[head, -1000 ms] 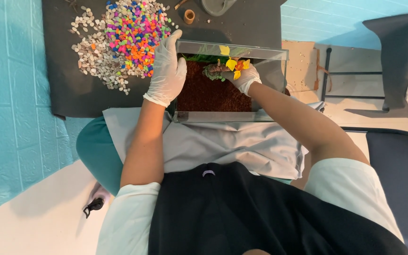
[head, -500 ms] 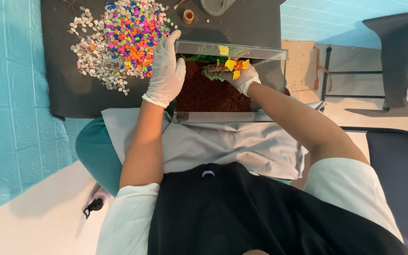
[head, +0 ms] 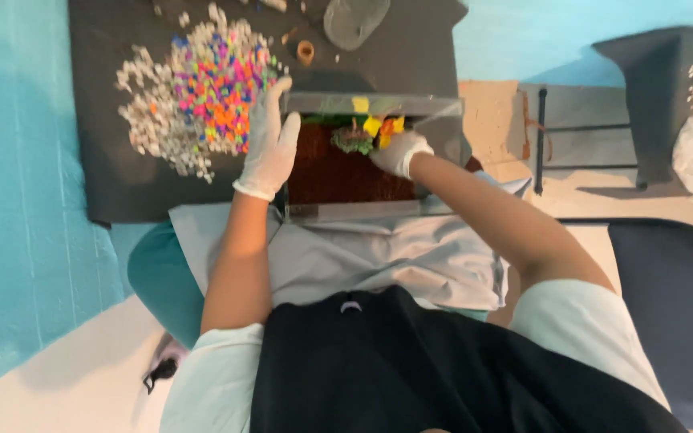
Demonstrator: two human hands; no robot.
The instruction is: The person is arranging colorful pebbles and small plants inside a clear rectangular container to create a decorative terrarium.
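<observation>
Gloved hands work apart on a dark mat (head: 122, 176) over turquoise floor (head: 26, 240): left (head: 267, 144) flat against glass tank (head: 362, 210), right (head: 399, 152) clamped on plant (head: 353, 139).

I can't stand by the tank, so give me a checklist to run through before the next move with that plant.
1. Left hand steadies the glass tank wall: ok.
2. Right hand grips the plastic plant: ok.
3. Plant sits over the brown soil: ok.
4. Plant base seated in the soil: cannot tell, picture blurred.
5. Coloured pebbles within reach on the mat: ok.
</observation>
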